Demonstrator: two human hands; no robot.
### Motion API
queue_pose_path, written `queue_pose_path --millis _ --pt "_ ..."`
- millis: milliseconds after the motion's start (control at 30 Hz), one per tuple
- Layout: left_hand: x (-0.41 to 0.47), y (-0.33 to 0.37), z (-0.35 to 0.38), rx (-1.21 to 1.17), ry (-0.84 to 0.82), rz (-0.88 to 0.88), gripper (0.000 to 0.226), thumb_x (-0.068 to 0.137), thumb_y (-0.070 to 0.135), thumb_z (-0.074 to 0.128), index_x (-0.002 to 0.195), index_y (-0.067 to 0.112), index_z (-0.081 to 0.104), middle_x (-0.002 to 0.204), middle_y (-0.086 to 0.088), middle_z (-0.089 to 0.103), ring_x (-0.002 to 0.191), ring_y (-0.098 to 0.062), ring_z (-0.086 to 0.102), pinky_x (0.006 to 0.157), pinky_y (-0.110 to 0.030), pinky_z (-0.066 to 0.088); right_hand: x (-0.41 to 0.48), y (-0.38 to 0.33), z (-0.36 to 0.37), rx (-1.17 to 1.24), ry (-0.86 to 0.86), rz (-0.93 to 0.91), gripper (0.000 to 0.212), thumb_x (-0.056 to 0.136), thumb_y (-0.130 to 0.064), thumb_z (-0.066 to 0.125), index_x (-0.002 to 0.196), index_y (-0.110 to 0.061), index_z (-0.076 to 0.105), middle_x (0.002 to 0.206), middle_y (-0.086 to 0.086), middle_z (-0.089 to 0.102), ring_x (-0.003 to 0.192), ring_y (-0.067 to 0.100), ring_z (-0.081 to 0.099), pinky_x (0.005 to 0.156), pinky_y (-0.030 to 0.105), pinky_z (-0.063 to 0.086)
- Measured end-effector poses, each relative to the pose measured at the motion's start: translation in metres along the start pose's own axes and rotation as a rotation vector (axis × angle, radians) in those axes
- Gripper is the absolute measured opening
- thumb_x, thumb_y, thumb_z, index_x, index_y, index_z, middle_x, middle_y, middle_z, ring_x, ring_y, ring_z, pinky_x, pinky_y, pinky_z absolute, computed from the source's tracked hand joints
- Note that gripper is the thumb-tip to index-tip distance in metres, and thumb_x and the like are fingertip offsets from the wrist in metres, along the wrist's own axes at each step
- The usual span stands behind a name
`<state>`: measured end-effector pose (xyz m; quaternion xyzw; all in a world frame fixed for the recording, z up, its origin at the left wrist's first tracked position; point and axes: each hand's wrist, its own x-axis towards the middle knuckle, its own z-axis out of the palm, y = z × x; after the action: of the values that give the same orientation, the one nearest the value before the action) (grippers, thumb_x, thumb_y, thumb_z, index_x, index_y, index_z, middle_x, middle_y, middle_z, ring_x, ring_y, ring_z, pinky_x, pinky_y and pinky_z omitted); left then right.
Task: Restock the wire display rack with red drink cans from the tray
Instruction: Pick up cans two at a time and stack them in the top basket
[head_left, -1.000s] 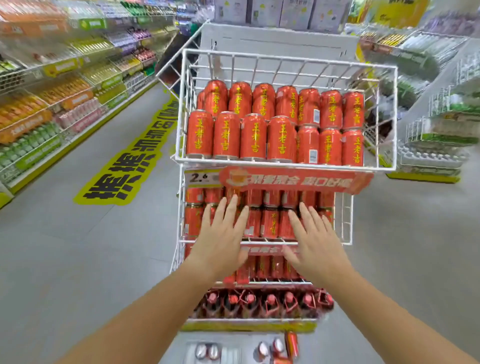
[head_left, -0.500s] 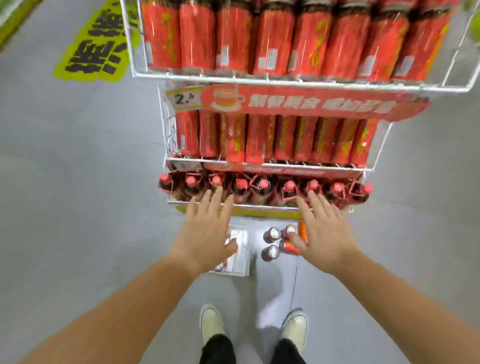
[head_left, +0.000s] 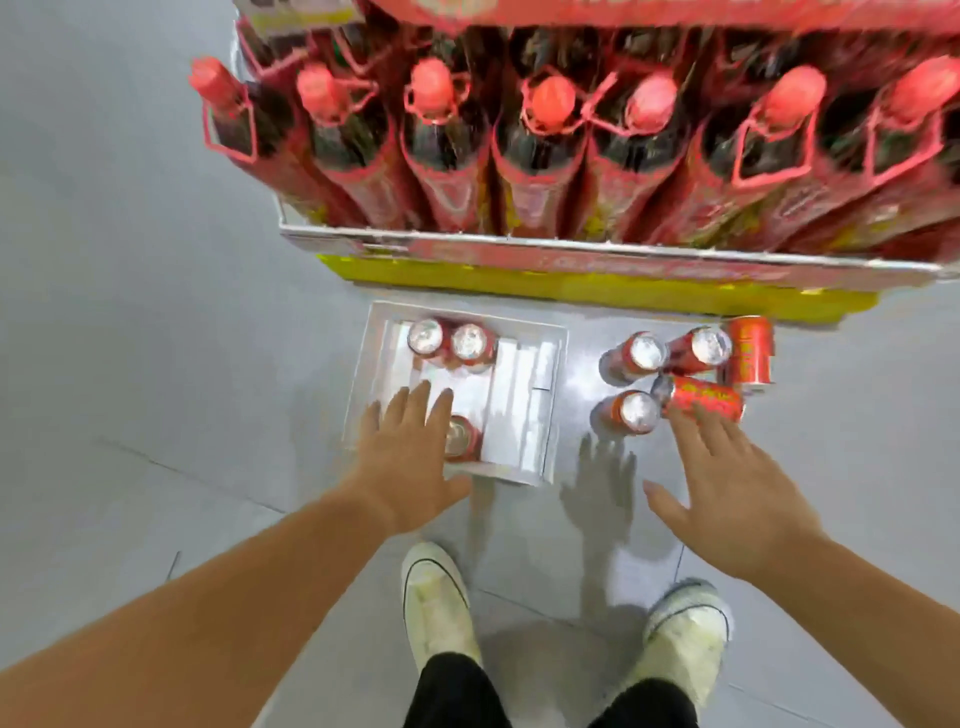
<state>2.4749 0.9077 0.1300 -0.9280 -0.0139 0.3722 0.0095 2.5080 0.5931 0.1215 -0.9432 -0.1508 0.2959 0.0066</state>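
Observation:
A clear tray lies on the grey floor below the wire rack. Two upright red cans stand at its far left, and a third can stands near its front. My left hand hovers open over the tray, just left of that third can. To the right of the tray, several red cans sit loose on the floor, some upright, one lying down. My right hand is open, fingertips close to the lying can.
The rack's bottom shelf holds a row of dark bottles with red caps. A yellow strip runs along the rack's base. My white shoes stand on the floor just behind the tray.
The view has tipped down from the rack's upper can shelves to the floor. Both hands dropped from the rack front toward the tray and the loose cans.

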Motion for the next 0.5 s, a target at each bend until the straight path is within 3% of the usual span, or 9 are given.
queue_pose_path --millis 167,333,433,500 --pt "0.07 -0.009 0.058 -0.188 -0.069 -0.078 0.083 0.097 0.058 0.042 0.161 0.021 0.004 0.169 -0.008 0.011 0.15 -0.032 0.025 0.12 -0.047 0.025 0.05 0.014 0.074 0.295 -0.038 0.179 0.089 0.089 -0.054 0.053 0.157 -0.015 0.012 0.162 0.008 0.026 0.146 0.029 0.03 0.113 0.048 0.036" --pt "0.105 -0.012 0.101 -0.406 -0.248 -0.074 0.088 0.094 0.05 0.054 0.16 0.027 0.0 0.167 -0.001 0.014 0.14 -0.035 0.042 0.112 -0.047 0.039 0.088 0.013 0.113 0.543 -0.015 0.236 0.103 0.087 -0.039 0.069 0.159 -0.026 -0.004 0.16 0.006 0.033 0.141 0.034 0.04 0.108 0.052 0.039" --pt "0.116 -0.013 0.111 -0.517 -0.215 -0.093 0.091 0.085 0.038 0.07 0.154 0.027 0.012 0.157 -0.002 0.019 0.127 -0.034 0.05 0.104 -0.043 0.047 0.105 0.013 0.124 0.643 0.098 0.244 0.091 0.085 -0.028 0.075 0.154 -0.03 0.015 0.152 0.002 0.044 0.134 0.031 0.048 0.101 0.048 0.043" --pt "0.124 -0.013 0.112 -0.518 -0.126 -0.052 0.092 0.077 0.029 0.078 0.15 0.024 0.021 0.149 0.006 0.013 0.122 -0.031 0.051 0.102 -0.042 0.05 0.115 0.015 0.13 0.7 0.139 0.248 0.082 0.083 -0.021 0.079 0.145 -0.031 0.027 0.143 -0.001 0.052 0.129 0.026 0.053 0.1 0.043 0.044"
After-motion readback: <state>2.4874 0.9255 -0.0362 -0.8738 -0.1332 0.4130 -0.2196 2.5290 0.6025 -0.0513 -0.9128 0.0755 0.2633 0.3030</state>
